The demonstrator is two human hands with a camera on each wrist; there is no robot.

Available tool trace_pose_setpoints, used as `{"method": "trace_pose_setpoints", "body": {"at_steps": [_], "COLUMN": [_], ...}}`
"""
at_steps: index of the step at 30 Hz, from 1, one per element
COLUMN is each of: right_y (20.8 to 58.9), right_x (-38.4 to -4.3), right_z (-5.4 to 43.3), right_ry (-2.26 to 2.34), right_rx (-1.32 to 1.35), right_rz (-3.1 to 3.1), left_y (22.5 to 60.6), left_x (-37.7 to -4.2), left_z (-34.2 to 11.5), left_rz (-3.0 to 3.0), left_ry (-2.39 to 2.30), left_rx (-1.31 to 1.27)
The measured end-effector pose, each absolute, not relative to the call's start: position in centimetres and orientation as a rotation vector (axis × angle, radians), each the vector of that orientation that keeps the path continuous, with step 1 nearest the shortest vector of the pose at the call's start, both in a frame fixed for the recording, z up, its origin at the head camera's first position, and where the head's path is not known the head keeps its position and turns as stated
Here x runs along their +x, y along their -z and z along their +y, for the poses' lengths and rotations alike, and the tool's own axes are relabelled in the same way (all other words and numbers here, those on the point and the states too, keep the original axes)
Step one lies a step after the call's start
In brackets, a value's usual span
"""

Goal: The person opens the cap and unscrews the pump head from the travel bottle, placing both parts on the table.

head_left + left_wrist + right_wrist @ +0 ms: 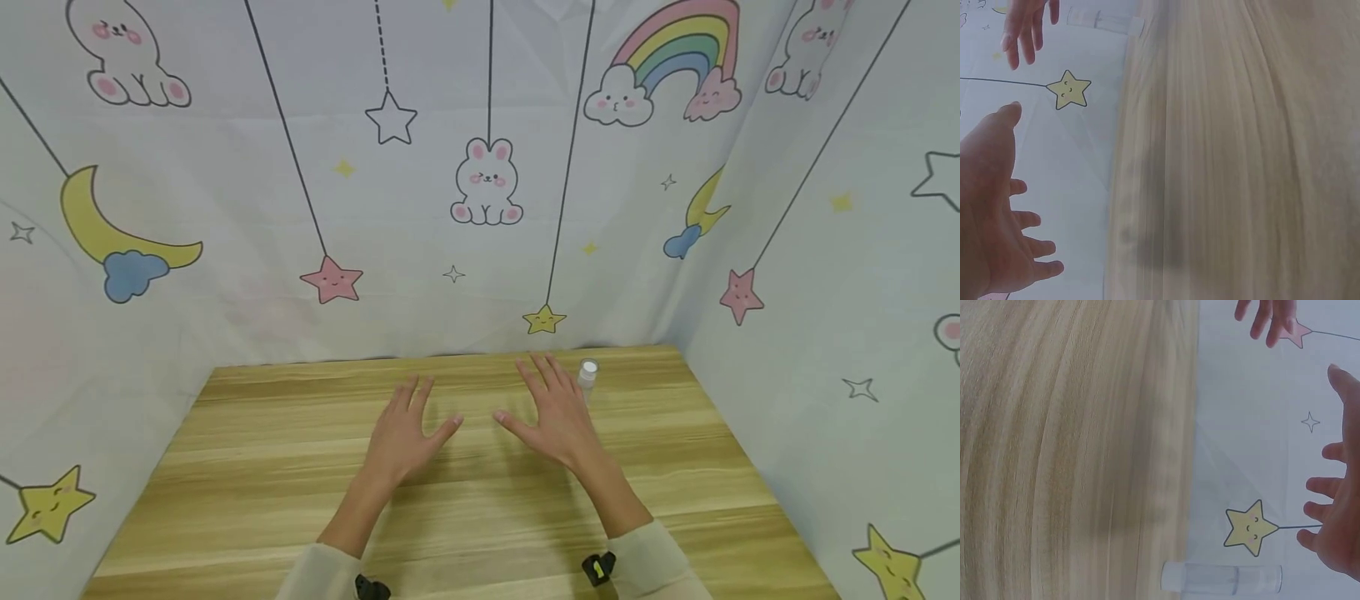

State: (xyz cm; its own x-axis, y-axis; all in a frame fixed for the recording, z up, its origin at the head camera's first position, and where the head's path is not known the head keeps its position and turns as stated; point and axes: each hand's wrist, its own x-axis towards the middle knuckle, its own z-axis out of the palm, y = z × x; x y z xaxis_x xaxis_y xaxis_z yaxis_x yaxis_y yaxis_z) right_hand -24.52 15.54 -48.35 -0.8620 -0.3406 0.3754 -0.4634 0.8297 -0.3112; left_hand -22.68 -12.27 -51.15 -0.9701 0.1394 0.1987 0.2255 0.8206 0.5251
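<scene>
Both hands are held over the wooden table with nothing in them, palms turned down and inward. My left hand (402, 433) is left of the middle, its fingers spread and its thumb pointing toward the other hand. Opposite it, my right hand (557, 421) has its fingers stretched toward the back edge and its thumb out to the left. Just beyond the right hand stands a small clear cylindrical container (588, 372) with a white part. Upright in the right wrist view, the container (1229, 579) shows its white end down at the tabletop; the hand is apart from it.
The wood-grain table (480, 533) is bordered at the back and sides by a white cloth (420, 317) printed with stars, rabbits, moons and a rainbow. Black wrist devices (598, 568) sit at both light sleeves (652, 558).
</scene>
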Motion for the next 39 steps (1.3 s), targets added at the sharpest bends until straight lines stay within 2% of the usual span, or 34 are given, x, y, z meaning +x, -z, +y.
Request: {"method": "trace_pose_setpoints", "body": {"at_steps": [39], "right_y": [47.4], "right_x": [-24.3], "right_z": [16.3], "right_ry": [-0.608], "right_rx": [0.562], "right_rz": [-2.703], "left_y": [51.2], "left_x": [-22.4], "left_z": [-9.3], "left_rz": [-2.765], "left_ry": [1.070], "left_rx": [-0.261]}}
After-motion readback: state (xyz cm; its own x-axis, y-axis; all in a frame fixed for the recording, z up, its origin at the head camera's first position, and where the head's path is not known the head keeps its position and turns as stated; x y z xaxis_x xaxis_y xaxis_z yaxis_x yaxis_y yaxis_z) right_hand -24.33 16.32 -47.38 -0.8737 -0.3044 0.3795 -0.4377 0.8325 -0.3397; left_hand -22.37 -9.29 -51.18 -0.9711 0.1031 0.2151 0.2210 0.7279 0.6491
